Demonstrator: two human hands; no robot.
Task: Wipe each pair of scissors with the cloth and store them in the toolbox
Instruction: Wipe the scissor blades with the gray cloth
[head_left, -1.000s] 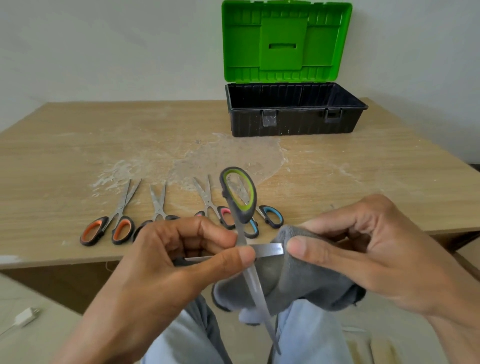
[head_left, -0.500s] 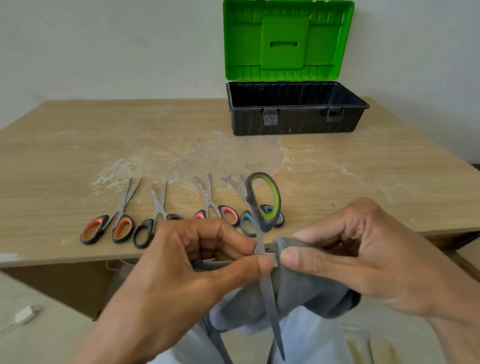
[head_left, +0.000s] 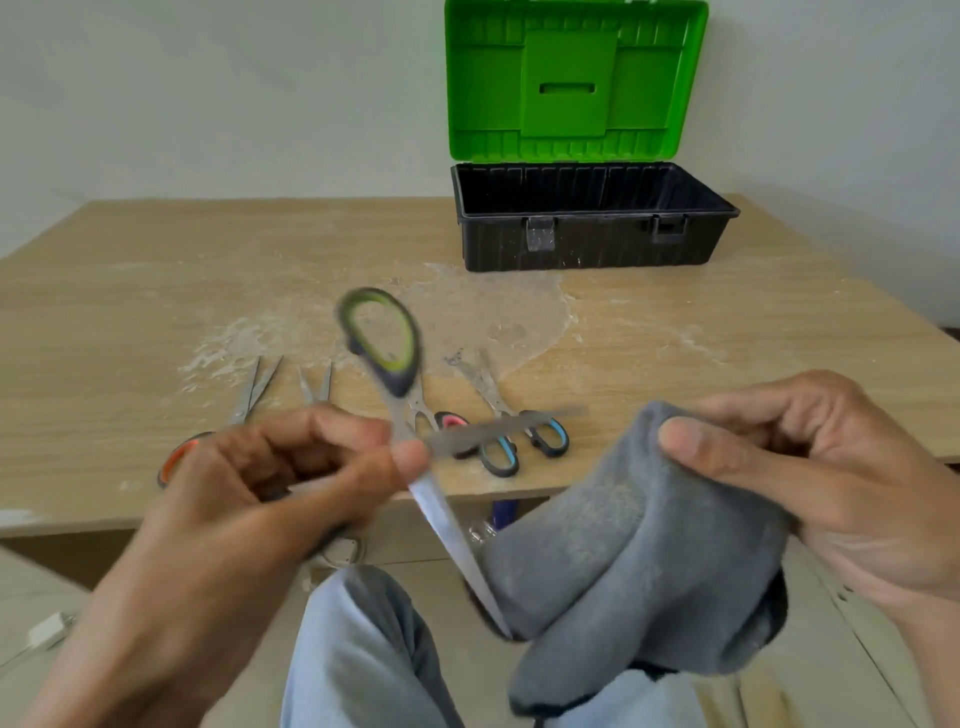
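Half a second ago the cloth was folded round one blade, with both thumbs nearly meeting. Now the hands are apart: the right hand (head_left: 831, 467) has drawn the cloth (head_left: 623, 545) off the end of that sideways blade (head_left: 498, 426), which points bare and motion-blurred toward it. The right hand's fingers are curled round the bunched grey cloth, with the thumb pressed on its top fold.

The left hand (head_left: 249, 499) pinches the green-handled scissors (head_left: 384, 343) near the pivot between thumb and curled fingers. The scissors are spread wide, one handle loop raised over the counter (head_left: 156, 291). The other blade (head_left: 452, 530) slants down, and its tip meets the cloth's lower left edge.

That looks like one wiping stroke finished. This pair seems close to clean, though the downward blade may still need a pass.

The toolbox (head_left: 592, 244) stands at the far edge of the counter, right of centre, with its green lid (head_left: 571, 78) up. No scissors show inside from this angle.

Along the front edge lie the orange-handled pair (head_left: 176, 457), a fourth pair (head_left: 314, 382) whose handles are hidden by the left hand, the pink-handled pair (head_left: 452, 421) and the blue-handled pair (head_left: 524, 441). So most of the job seems to remain.
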